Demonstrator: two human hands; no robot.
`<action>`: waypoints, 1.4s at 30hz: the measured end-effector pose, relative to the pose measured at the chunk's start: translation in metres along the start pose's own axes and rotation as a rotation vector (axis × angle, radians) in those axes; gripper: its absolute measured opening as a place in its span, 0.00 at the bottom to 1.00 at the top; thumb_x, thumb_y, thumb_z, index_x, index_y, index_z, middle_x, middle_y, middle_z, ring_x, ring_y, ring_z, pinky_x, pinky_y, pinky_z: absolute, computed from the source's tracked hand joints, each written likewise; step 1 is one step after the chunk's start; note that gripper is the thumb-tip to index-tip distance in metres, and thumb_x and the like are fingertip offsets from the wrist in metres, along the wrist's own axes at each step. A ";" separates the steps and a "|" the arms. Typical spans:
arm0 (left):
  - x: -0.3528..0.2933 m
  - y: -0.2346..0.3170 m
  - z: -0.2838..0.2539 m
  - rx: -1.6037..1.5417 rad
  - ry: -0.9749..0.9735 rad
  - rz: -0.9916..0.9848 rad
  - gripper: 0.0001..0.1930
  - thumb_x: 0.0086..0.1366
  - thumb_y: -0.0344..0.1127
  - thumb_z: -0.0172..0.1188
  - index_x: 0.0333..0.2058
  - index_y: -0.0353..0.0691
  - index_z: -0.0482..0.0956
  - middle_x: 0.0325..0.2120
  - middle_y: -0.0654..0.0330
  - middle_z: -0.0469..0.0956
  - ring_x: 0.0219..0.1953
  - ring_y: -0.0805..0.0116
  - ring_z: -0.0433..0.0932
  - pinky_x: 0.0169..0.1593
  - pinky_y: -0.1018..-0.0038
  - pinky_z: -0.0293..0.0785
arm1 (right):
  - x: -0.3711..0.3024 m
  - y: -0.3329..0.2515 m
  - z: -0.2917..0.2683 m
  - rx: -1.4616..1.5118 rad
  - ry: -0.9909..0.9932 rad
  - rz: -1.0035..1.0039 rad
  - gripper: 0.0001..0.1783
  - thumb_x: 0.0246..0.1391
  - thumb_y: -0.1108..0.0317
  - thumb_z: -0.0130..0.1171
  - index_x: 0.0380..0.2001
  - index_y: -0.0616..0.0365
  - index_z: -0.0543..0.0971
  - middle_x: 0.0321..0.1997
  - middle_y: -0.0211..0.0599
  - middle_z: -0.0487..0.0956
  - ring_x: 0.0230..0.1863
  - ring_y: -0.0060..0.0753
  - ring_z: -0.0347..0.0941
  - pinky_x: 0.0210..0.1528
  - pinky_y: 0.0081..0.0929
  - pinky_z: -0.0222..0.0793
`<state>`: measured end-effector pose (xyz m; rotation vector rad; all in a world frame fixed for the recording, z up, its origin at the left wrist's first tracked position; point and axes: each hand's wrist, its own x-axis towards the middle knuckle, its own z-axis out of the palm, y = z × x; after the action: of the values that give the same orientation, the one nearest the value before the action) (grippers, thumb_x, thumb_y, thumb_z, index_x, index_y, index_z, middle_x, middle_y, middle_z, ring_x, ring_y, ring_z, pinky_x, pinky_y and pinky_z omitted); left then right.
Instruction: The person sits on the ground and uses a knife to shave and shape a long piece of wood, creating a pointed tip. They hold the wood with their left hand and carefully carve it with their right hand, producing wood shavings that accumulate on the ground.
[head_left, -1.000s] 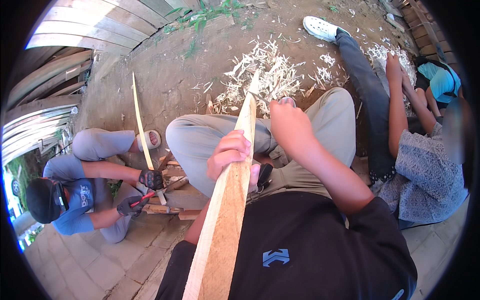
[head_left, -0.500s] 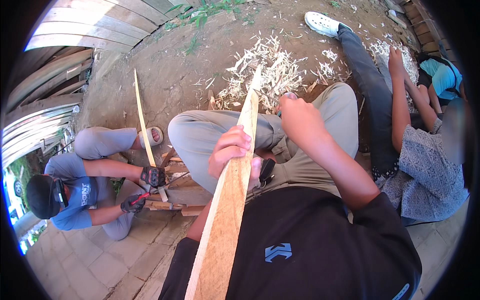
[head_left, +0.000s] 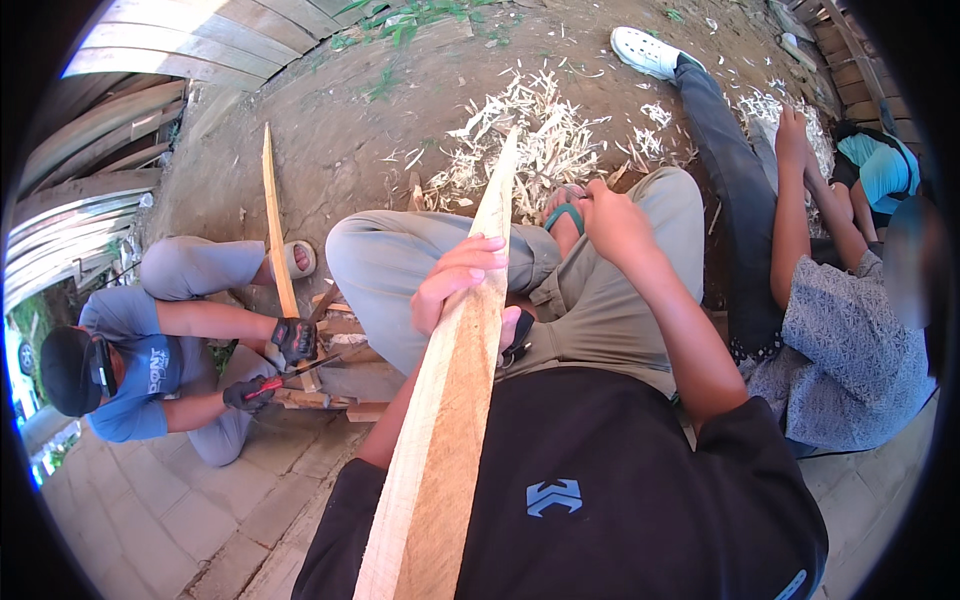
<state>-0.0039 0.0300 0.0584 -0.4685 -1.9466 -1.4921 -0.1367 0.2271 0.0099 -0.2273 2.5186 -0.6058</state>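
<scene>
Left hand (head_left: 447,286) curls around one stake (head_left: 448,430); right of that grip, the outstretched right hand (head_left: 614,224) bunches closed, contents unclear.

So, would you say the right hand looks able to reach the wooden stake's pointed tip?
Probably yes: the right hand is near the tip, nothing visible lies between, and the left hand grips farther back.

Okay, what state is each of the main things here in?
Long pale wooden stake: tapered to a point at its far end
Left hand: closed around the stake
Right hand: curled shut, contents unclear
Thin pale wood shavings: heaped loosely on brown soil
Red-handled tool: gripped by a black-gloved hand
White perforated clog: worn
Green-strapped sandal: worn
</scene>
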 end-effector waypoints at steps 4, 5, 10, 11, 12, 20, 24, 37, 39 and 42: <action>-0.014 -0.010 0.003 0.021 0.015 -0.125 0.39 0.57 0.35 0.77 0.61 0.38 0.60 0.57 0.39 0.72 0.59 0.49 0.76 0.63 0.59 0.74 | 0.011 0.035 0.020 0.058 0.041 0.045 0.20 0.68 0.58 0.52 0.54 0.61 0.74 0.45 0.59 0.83 0.51 0.64 0.78 0.53 0.54 0.72; -0.025 -0.021 -0.008 0.078 -0.075 -0.162 0.40 0.56 0.34 0.77 0.61 0.39 0.60 0.57 0.40 0.72 0.58 0.50 0.76 0.63 0.59 0.74 | 0.014 0.046 0.029 0.085 0.068 0.035 0.20 0.67 0.58 0.52 0.54 0.61 0.73 0.44 0.60 0.83 0.50 0.65 0.79 0.52 0.54 0.73; -0.016 -0.060 -0.050 0.194 -0.393 -0.490 0.40 0.55 0.31 0.77 0.63 0.39 0.63 0.58 0.50 0.74 0.57 0.57 0.78 0.60 0.61 0.74 | 0.029 0.085 0.054 0.282 0.174 0.019 0.24 0.65 0.56 0.55 0.57 0.62 0.71 0.46 0.62 0.83 0.51 0.66 0.78 0.53 0.53 0.73; -0.004 -0.058 -0.051 0.164 -0.417 -0.631 0.39 0.56 0.32 0.76 0.63 0.38 0.64 0.58 0.52 0.75 0.58 0.57 0.78 0.59 0.60 0.74 | 0.032 0.088 0.055 0.327 0.206 0.016 0.25 0.64 0.56 0.56 0.57 0.62 0.71 0.46 0.63 0.83 0.51 0.66 0.78 0.53 0.53 0.73; 0.011 -0.060 -0.052 0.221 -0.530 -0.712 0.35 0.58 0.34 0.74 0.62 0.38 0.67 0.55 0.52 0.77 0.56 0.59 0.79 0.56 0.61 0.75 | 0.033 0.092 0.057 0.372 0.240 0.013 0.26 0.64 0.56 0.57 0.57 0.62 0.71 0.46 0.63 0.83 0.52 0.67 0.78 0.54 0.53 0.73; 0.014 -0.130 -0.060 0.330 -0.962 -0.903 0.25 0.64 0.43 0.68 0.56 0.37 0.76 0.49 0.46 0.83 0.53 0.53 0.82 0.54 0.62 0.78 | 0.007 0.076 0.040 0.648 0.100 -0.001 0.17 0.63 0.59 0.61 0.44 0.63 0.79 0.31 0.47 0.84 0.33 0.37 0.80 0.37 0.34 0.72; -0.025 -0.164 -0.057 0.314 -0.930 -0.973 0.24 0.64 0.44 0.67 0.54 0.37 0.79 0.48 0.46 0.84 0.52 0.52 0.83 0.54 0.62 0.78 | -0.032 0.034 0.006 0.659 0.080 -0.128 0.10 0.66 0.66 0.61 0.43 0.63 0.80 0.24 0.30 0.80 0.28 0.17 0.74 0.30 0.21 0.65; -0.008 -0.120 -0.041 0.207 -0.611 -1.011 0.31 0.65 0.39 0.68 0.63 0.38 0.68 0.50 0.48 0.81 0.46 0.59 0.83 0.51 0.66 0.79 | -0.022 0.031 -0.013 0.446 0.103 -0.069 0.15 0.64 0.63 0.61 0.45 0.63 0.79 0.29 0.47 0.82 0.31 0.43 0.80 0.38 0.39 0.73; -0.043 -0.127 -0.033 0.113 -0.353 -0.948 0.37 0.63 0.39 0.70 0.66 0.39 0.62 0.55 0.46 0.75 0.48 0.58 0.81 0.51 0.65 0.78 | -0.011 0.057 0.014 0.512 0.157 -0.007 0.16 0.63 0.61 0.62 0.46 0.62 0.79 0.26 0.40 0.80 0.27 0.36 0.77 0.34 0.35 0.72; -0.075 -0.113 -0.012 0.178 -0.094 -0.755 0.44 0.59 0.40 0.74 0.68 0.38 0.58 0.60 0.44 0.67 0.53 0.56 0.77 0.54 0.63 0.76 | -0.008 0.050 0.007 0.777 -0.096 0.252 0.17 0.61 0.56 0.66 0.44 0.58 0.78 0.23 0.29 0.74 0.22 0.24 0.70 0.29 0.28 0.68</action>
<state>-0.0156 -0.0076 -0.0719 0.3289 -2.4513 -1.7145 -0.1280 0.2711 -0.0145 0.3309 1.9923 -1.3524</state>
